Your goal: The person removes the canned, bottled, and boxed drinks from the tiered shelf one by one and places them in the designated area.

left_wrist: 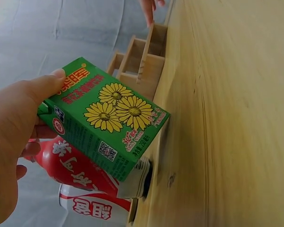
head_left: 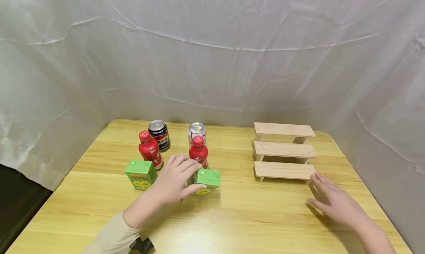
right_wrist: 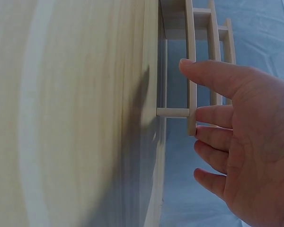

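My left hand (head_left: 173, 179) pinches a green drink carton (head_left: 209, 177) by its upper part. In the left wrist view the thumb lies on the front of the carton, above yellow flowers (left_wrist: 116, 93), while the other fingers are partly hidden behind it. Right behind this carton stand a red bottle (head_left: 198, 153) and a white-and-red can (head_left: 197, 129). My right hand (head_left: 340, 204) is at the right end of the lowest step of a three-tier wooden stand (head_left: 283, 170), fingers loosely extended. Its fingertips are right at the step's edge, and it holds nothing.
Left of my left hand stand a second green carton (head_left: 141, 172), another red bottle (head_left: 150, 150) and a dark blue can (head_left: 160, 136). Everything stands on a wooden table (head_left: 239, 217). A pale curtain (head_left: 225, 73) hangs behind and along the sides.
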`<state>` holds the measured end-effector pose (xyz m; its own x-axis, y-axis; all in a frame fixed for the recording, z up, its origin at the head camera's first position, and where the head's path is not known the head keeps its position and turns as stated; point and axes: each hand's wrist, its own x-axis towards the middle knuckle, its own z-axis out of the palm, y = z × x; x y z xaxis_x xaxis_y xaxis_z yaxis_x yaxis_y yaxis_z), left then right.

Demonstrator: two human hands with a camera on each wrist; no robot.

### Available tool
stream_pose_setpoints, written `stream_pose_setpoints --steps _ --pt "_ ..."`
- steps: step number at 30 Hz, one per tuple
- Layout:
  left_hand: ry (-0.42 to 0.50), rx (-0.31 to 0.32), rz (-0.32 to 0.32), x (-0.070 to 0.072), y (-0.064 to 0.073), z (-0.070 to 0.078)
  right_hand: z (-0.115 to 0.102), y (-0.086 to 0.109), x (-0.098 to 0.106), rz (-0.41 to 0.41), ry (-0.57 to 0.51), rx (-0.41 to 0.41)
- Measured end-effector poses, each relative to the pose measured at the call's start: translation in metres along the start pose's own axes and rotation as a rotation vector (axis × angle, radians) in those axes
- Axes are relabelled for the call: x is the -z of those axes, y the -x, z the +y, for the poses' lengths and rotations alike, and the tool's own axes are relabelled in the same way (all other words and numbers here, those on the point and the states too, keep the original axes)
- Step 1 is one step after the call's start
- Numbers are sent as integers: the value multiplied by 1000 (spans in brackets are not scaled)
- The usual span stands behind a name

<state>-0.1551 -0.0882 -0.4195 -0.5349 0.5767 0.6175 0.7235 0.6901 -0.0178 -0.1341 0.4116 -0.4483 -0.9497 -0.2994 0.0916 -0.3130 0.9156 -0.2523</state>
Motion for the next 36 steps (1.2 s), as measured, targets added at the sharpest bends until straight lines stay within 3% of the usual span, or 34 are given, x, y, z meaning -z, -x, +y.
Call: stream_pose_setpoints --steps 4,12,20,28,36 --pt "3 8 -28 2 1 -2 -1 -1 0 -5 -1 -1" --pt "-41 87 -184 18 1 -10 -1 0 0 3 11 5" --pt "-63 125 -276 28 3 -17 -3 -1 3 -21 4 -11" --pt "-43 152 -321 29 5 -24 -5 -2 4 -38 -5 -23" --pt "-30 153 -327 28 7 -28 -7 -1 5 -36 -9 -34"
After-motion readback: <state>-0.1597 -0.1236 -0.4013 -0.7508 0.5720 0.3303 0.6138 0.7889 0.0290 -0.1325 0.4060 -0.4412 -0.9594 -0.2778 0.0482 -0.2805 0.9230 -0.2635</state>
